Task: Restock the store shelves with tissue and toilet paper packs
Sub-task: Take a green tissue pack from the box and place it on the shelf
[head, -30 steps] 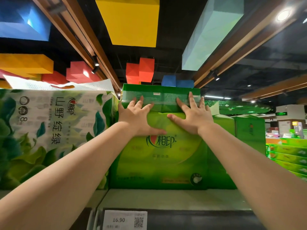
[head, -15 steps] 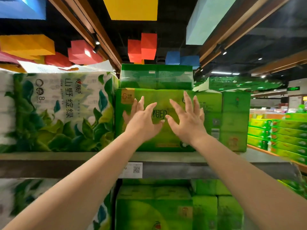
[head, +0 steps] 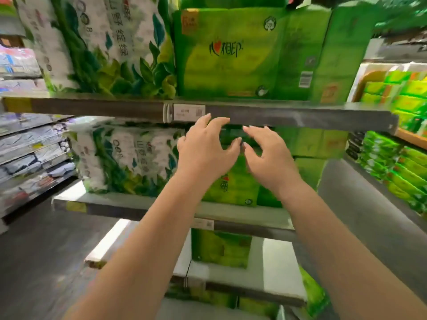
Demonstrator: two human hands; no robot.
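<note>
Fingers (head: 209, 125) of the left hand (head: 204, 151) are loosely bent and spread, and they hold nothing. Those of the right hand (head: 269, 158) are bent in the same relaxed way, with the thumb pointing to the left hand, and they also grasp nothing. Both hands are raised side by side, near each other but apart, in front of the gap between two shelves.

Just behind the hands, on the middle shelf (head: 245, 214), stands a green tissue pack (head: 233, 185), partly hidden by the wrists. To its left on the same shelf is a white toilet paper pack with green leaves (head: 129, 158). I cannot tell if the fingertips touch the green pack, because the picture is blurred there.

Above the hands runs the dark edge of the upper shelf (head: 288, 114), with a small price tag (head: 189, 112) just over the left fingertips. On this shelf stands a large green tissue pack with a red heart logo (head: 228, 54), upright and facing forward. Beside it on the left, touching it, is another leaf-printed toilet paper pack (head: 104, 47), and on the right there are more green packs (head: 344, 54).

Below, a lower shelf (head: 272, 269) carries one green pack (head: 221, 250). Far right, another display (head: 402, 158) is full of green packs. Far left, shelves hold pale wrapped goods (head: 25, 146).
</note>
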